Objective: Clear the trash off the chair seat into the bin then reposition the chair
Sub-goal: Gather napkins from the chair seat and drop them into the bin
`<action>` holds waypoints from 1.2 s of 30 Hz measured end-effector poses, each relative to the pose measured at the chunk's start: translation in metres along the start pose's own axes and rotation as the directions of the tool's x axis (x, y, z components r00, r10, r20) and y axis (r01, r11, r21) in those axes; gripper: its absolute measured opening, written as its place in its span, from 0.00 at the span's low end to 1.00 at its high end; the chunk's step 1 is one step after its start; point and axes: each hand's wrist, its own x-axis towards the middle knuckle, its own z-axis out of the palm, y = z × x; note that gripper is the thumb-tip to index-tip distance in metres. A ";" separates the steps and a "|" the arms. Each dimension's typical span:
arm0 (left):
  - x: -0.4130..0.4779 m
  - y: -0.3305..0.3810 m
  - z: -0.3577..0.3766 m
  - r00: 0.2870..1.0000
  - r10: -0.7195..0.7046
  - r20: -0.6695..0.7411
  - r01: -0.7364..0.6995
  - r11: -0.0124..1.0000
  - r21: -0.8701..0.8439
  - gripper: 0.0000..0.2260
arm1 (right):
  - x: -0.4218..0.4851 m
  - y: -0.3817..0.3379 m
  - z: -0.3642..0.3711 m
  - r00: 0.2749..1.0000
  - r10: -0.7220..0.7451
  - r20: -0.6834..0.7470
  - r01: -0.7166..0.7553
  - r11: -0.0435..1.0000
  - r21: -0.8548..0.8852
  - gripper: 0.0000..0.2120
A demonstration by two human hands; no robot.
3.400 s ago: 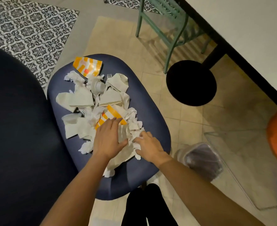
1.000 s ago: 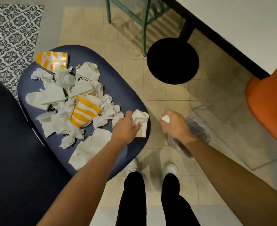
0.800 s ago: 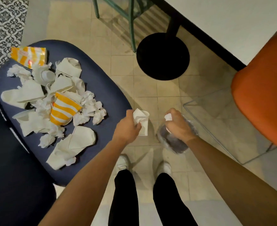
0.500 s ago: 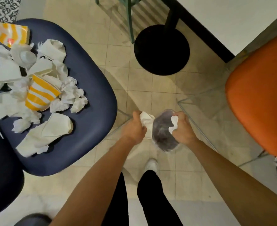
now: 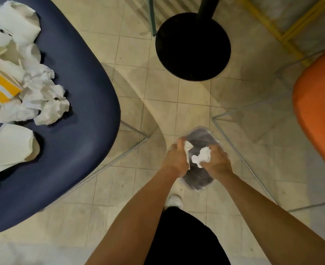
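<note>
Crumpled paper (image 5: pixel 201 157) in right hand (image 5: pixel 216 161), over bin (image 5: pixel 200 179)

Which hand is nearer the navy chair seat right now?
Left. The left hand is over the bin on the side toward the navy chair seat; the right hand is on the bin's far side.

black round table base (image 5: pixel 192 46) on beige tiled floor (image 5: pixel 131 211), green chair leg (image 5: pixel 151 16) just left of it, orange seat (image 5: pixel 318 111) at right edge, yellow frame (image 5: pixel 276 29) top right
</note>
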 end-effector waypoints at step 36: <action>-0.022 -0.004 -0.055 0.895 0.303 -0.328 -0.216 0.937 0.276 0.21 | -0.018 -0.047 -0.008 0.992 -0.110 0.058 0.108 0.993 0.037 0.27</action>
